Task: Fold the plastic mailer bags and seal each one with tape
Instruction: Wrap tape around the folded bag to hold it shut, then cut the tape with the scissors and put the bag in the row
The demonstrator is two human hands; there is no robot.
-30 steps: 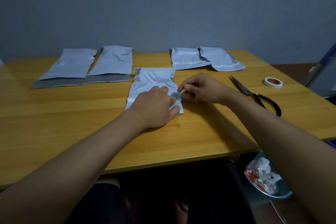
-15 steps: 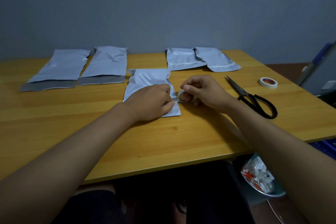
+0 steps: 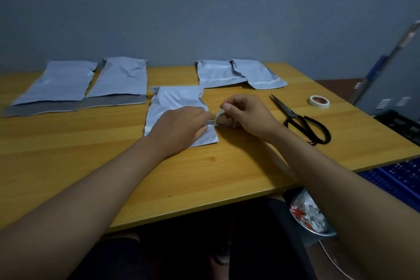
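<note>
On table, tape roll [image 3: 223, 120] label unreadable

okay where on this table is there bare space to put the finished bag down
Bare wood runs along the near edge of the table, left of the left hand below the two unfolded mailers, and between scissors and near edge. The back row and centre are crowded.

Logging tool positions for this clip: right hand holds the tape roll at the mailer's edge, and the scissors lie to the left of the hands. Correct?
Not quite. The head view shows the scissors lying right of the hands, beside the right hand holding the tape roll at the mailer edge.
</note>
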